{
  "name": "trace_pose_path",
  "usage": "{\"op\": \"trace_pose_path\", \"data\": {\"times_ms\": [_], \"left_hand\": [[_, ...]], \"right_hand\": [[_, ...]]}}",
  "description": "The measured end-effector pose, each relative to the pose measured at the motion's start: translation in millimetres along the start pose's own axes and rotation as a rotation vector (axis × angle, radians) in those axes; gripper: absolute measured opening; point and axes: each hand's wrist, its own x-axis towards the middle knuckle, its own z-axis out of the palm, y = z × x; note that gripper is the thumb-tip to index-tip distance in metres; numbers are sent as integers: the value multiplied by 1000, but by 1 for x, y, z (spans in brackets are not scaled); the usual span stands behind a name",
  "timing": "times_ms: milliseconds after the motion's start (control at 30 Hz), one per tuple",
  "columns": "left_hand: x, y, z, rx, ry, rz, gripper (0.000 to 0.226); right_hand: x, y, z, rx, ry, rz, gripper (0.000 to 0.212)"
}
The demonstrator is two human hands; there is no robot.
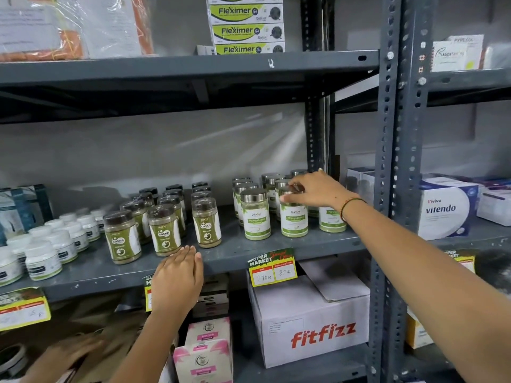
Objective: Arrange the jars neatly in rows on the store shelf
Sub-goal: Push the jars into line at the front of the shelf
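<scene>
Now right hand [318,189] fingers [293,187] clamped on moringa jar [293,214] lid, left hand [177,277] flat, fingers together.

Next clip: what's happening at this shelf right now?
A person is tidying jars on a grey metal shelf. The right hand grips the silver lid of a front-row Moringa jar, which stands upright among similar silver-lidded jars. The left hand rests flat and empty on the shelf edge, just in front of the dark-lidded Gaska jars, which stand in three rows. White bottles sit further left.
</scene>
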Motion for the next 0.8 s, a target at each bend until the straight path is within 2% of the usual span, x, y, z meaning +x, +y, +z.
{"op": "trace_pose_path", "data": {"times_ms": [133, 333, 600, 700, 800], "left_hand": [[0, 0, 2, 1, 2, 5, 55], [-1, 0, 0, 7, 7, 2, 54], [0, -1, 0, 13, 8, 3, 52], [0, -1, 1, 9, 17, 2, 52], [1, -1, 1, 10, 29, 1, 52]], "right_hand": [[8, 5, 3, 83, 8, 7, 77], [11, 5, -2, 112, 1, 17, 59], [12, 7, -4, 51, -14, 3, 74], [13, -4, -5, 44, 103, -16, 85], [16, -30, -3, 106, 274, -92, 80]]}}
